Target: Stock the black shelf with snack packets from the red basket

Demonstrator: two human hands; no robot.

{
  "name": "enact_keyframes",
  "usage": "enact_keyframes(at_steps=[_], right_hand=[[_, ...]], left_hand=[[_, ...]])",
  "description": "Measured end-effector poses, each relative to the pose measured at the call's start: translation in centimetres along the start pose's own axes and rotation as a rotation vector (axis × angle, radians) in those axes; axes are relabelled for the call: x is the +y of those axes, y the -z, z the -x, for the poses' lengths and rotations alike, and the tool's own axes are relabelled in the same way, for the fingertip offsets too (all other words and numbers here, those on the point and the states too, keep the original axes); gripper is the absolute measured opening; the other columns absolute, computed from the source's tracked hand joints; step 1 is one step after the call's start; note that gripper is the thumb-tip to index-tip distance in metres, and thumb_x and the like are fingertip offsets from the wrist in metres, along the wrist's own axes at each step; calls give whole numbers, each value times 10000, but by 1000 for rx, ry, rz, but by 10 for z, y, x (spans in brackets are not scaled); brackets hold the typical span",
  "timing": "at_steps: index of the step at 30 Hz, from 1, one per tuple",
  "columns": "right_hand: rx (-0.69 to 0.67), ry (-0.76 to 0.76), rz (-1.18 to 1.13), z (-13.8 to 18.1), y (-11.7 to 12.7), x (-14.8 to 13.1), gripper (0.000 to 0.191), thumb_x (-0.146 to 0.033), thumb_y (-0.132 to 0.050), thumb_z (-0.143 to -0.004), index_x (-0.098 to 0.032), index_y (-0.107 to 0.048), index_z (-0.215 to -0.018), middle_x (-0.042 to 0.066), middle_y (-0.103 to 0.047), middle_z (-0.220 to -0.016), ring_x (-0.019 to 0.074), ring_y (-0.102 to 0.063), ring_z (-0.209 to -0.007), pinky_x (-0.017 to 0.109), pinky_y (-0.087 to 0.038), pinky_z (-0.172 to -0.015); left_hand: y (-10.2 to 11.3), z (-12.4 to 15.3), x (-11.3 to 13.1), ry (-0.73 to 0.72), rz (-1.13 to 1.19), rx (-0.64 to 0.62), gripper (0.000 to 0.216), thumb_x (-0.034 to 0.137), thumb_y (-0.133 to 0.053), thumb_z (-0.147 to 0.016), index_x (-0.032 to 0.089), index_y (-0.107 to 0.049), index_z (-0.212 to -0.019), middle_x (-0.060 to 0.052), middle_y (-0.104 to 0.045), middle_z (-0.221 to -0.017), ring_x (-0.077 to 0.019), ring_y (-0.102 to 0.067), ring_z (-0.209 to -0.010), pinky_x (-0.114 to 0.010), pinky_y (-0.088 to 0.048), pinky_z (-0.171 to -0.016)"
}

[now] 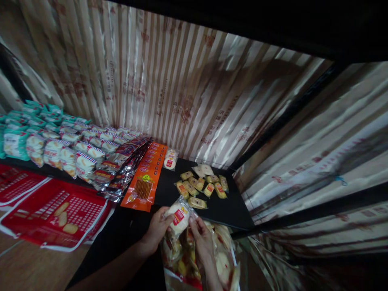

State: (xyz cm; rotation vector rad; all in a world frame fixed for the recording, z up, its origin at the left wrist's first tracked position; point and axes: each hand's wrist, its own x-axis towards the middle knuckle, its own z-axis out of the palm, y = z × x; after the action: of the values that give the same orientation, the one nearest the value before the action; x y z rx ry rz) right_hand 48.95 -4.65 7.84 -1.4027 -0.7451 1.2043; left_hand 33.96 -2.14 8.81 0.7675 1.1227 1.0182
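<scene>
Between my two hands is a clear packet of white round crackers (179,217) with a red label, above the front edge of the black shelf (221,212). My left hand (157,230) grips its left side, thumb on top. At its right edge, the fingers of my right hand (200,236) close on the wrapper. Below my hands stands a basket (194,281) filled with wrapped snacks, partly covered by my right arm. Beyond the packet, several small yellow wrapped cakes (209,189) lie loosely on the shelf, with white packets (203,170) behind them.
A similar white packet (171,159) stands at the back beside an orange snack bag (145,178). Further left are dark shiny bags (121,165), rows of white snack packs (75,149) and green packs (18,137). Red baskets (87,206) sit low on the left. A striped sheet (169,89) hangs behind.
</scene>
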Motion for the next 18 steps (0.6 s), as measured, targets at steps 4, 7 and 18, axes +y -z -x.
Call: enact_keyframes(at_steps=[4, 7, 18], right_hand=[[-18, -7, 13, -7, -8, -1, 421, -532, -705, -637, -190, -665, -880, 30, -708, -790, 201, -652, -741, 296, -518, -670], [-18, 19, 42, -13, -17, 0, 430, -543, -721, -599, -191, -661, -840, 19, -693, -733, 189, -637, -686, 279, -506, -628], [-91, 194, 301, -87, -46, -16, 454, -534, -588, -699, -174, -652, -969, 34, -680, -737, 187, -599, -668, 288, -481, -619]], left_hand=[[-3, -5, -5, 6, 14, 49, 349, 423, -660, -597, 153, -597, -809, 40, -584, -599, -91, -505, -500, -194, -373, -476], [-4, -13, -7, -1, 51, 86, 350, 425, -661, -597, 159, -585, -811, 37, -592, -609, -89, -511, -502, -193, -387, -488], [3, -59, 7, -85, -214, 246, 494, 239, -508, -763, 132, -467, -1244, -118, -611, -1135, -173, -626, -894, -257, -511, -711]])
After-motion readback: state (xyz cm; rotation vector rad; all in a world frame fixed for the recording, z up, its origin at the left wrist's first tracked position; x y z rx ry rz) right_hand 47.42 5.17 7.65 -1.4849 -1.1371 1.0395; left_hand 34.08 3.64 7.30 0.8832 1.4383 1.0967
